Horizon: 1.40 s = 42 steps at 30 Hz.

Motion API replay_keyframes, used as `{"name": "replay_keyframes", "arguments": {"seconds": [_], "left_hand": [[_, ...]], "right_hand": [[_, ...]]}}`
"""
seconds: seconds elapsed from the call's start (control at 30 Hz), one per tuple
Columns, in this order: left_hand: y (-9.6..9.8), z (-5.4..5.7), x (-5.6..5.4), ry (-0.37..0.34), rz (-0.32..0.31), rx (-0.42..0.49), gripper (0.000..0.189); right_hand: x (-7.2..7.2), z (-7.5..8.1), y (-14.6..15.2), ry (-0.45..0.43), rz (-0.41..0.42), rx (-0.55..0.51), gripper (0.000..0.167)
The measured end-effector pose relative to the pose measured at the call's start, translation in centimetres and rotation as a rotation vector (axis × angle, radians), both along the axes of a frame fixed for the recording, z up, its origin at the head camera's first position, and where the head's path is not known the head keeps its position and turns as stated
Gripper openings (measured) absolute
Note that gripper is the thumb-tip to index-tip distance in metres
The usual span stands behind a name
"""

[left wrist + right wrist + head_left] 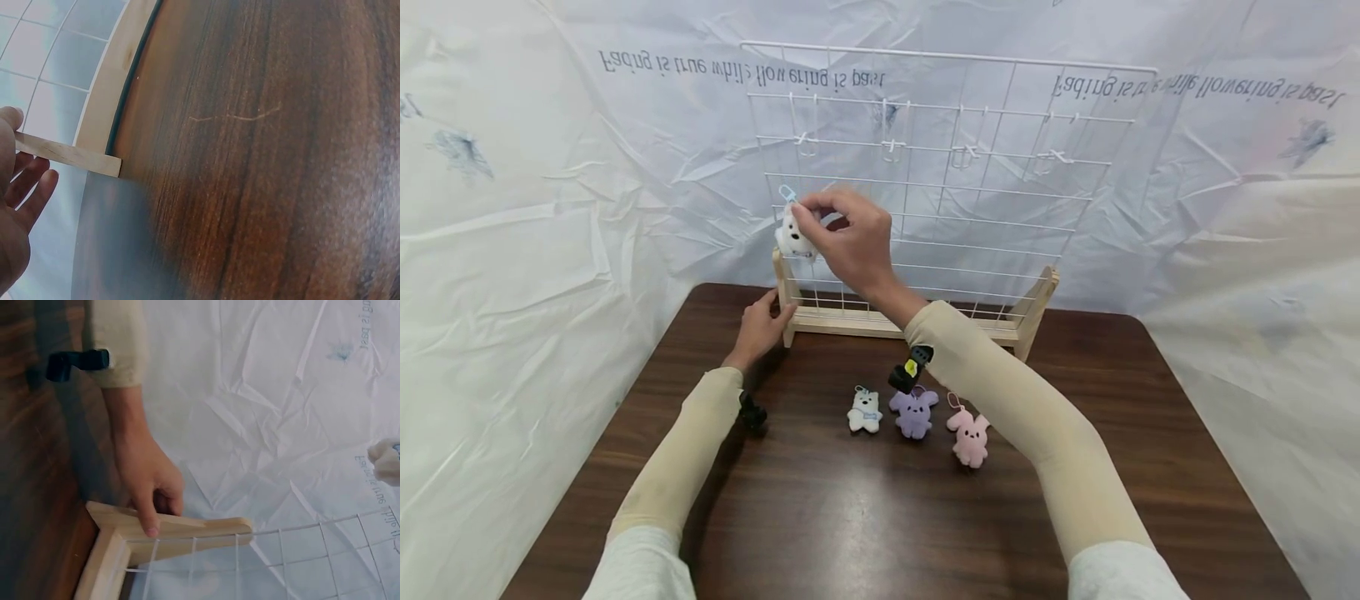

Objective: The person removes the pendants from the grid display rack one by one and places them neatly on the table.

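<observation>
My right hand [853, 237] pinches a small white plush keychain [792, 238] with a light blue clasp, held up before the left part of a white wire grid rack [925, 196]. In the right wrist view, only part of this white plush [387, 465] shows at the right edge. Down at the rack's left end, my left hand [760, 329] grips the wooden leg [69, 154]. The right wrist view shows that hand's thumb [147, 519] on the near face of the leg; in the left wrist view, its fingers lie along the other side.
On the brown table [820, 533] lie another white plush keychain [865, 412], a purple rabbit plush keychain [914, 417] and a pink one [972, 442]. Several white hooks [891, 148] hang across the grid's upper part. White printed sheeting [625, 150] surrounds the table.
</observation>
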<state>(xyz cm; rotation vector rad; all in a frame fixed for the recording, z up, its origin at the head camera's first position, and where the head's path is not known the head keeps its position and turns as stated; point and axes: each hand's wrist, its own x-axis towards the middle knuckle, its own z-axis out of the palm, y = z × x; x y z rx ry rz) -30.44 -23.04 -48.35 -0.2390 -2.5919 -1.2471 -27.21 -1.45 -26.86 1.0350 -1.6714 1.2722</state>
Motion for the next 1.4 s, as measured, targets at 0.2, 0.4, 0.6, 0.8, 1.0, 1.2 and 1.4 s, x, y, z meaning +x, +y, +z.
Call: {"name": "replay_keyframes", "arguments": {"seconds": [0.2,0.4,0.6,0.8,1.0,1.2,1.4], "left_hand": [[-0.1,-0.1,0.0,0.018,0.003,-0.001,0.052],[-0.3,-0.1,-0.1,0.02,0.015,-0.003,0.052],[-0.3,0.1,-0.1,0.01,0.045,-0.015,0.052],[-0.3,0.2,0.2,-0.007,0.017,0.021,0.056],[-0.1,0.1,0.2,-0.007,-0.001,0.031,0.054],[0.0,0.0,-0.1,0.004,0.009,0.028,0.053],[0.1,-0.1,-0.2,-0.005,0.025,0.004,0.054]], "right_hand": [[0.8,-1.9,0.8,-0.123,0.014,0.033,0.011],[1.2,-4.3,1.4,-0.278,0.058,0.099,0.012],[1.5,-6.6,1.6,-0.384,0.099,0.158,0.011],[2.0,-8.8,1.9,-0.468,0.16,0.194,0.01],[2.7,-11.3,2.7,-0.55,0.177,0.285,0.009],[3.1,-13.7,3.2,-0.611,0.233,0.376,0.009],[3.3,-15.7,3.5,-0.678,0.264,0.481,0.008]]}}
